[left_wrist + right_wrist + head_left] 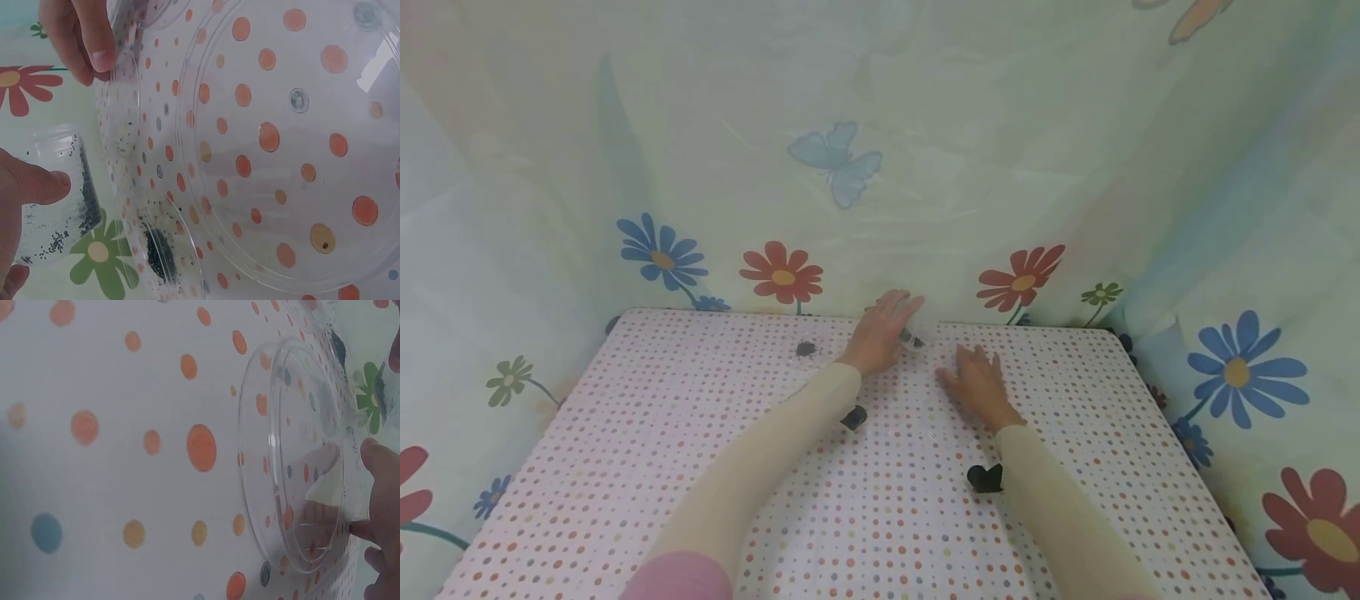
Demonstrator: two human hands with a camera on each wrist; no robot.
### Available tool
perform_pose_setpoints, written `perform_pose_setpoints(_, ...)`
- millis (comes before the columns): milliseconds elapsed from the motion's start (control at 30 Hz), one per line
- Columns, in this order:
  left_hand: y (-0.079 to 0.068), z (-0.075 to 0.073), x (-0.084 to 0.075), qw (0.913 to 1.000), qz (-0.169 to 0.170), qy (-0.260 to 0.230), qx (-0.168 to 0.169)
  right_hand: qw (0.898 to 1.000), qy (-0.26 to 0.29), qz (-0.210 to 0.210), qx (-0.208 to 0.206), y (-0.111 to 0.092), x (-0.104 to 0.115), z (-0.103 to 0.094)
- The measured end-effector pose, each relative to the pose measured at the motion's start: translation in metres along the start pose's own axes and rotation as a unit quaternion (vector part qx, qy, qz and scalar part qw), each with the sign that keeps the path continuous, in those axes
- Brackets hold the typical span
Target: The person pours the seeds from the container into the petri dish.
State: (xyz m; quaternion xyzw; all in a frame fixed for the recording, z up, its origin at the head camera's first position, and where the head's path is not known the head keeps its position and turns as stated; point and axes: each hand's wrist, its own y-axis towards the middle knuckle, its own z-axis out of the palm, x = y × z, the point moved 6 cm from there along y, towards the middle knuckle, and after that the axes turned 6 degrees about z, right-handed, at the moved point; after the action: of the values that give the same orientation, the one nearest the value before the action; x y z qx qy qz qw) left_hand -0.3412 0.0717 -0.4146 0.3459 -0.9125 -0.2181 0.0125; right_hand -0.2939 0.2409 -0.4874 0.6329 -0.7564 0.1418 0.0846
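My left hand (880,337) grips a tilted clear plastic cup (62,194) near the table's far edge. Small black grains cling along the cup's inside, and the thumb lies across its wall. A small clear dish (131,119) with a few scattered grains lies below, between the hands. My right hand (981,387) is to the right with its fingers spread, the fingertips right at that dish's rim in the left wrist view. Another clear dish holds a heap of black grains (160,253), seen left of my left hand in the head view as a dark patch (806,348).
A large clear round plate (300,284) lies nearer to me on the dotted tabletop (662,450). Dark pieces (853,417) show beside both sleeves. A flowered curtain (925,208) stands close behind the table and along both sides.
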Motion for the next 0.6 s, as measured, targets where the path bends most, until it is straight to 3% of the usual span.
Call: perform_pose_setpoints(600, 0.0036, 0.0067, -0.0036, 0.9998, 0.020, 0.003, -0.004, 1.000, -0.005, 0.010, 0.003, -0.0029, 0.0005, -0.0050)
